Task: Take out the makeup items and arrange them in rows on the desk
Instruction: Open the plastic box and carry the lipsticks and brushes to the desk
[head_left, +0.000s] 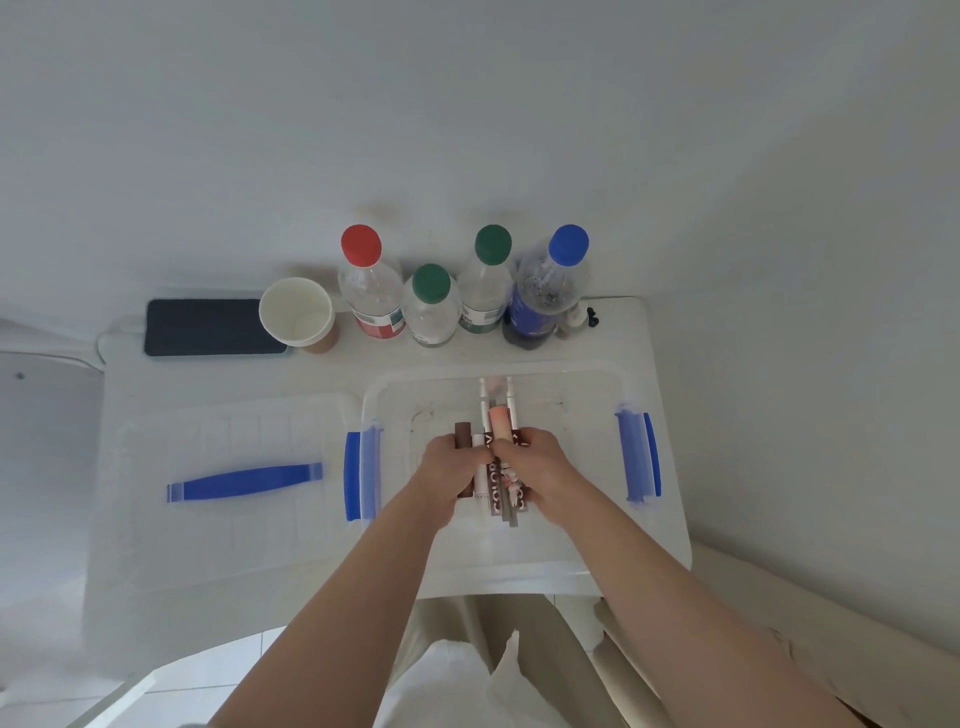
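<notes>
Both your hands meet inside a clear plastic bin (597, 558) with blue latches. Your left hand (447, 475) and right hand (535, 467) each have their grip clamped on one shared bundle of makeup tubes (498, 480), held above the bin floor. The bin's lid (234, 441) lies left on the white worktop (332, 374). Farther back stand four capped bottles (371, 291), a paper cup (296, 312) and a phone (208, 327).
</notes>
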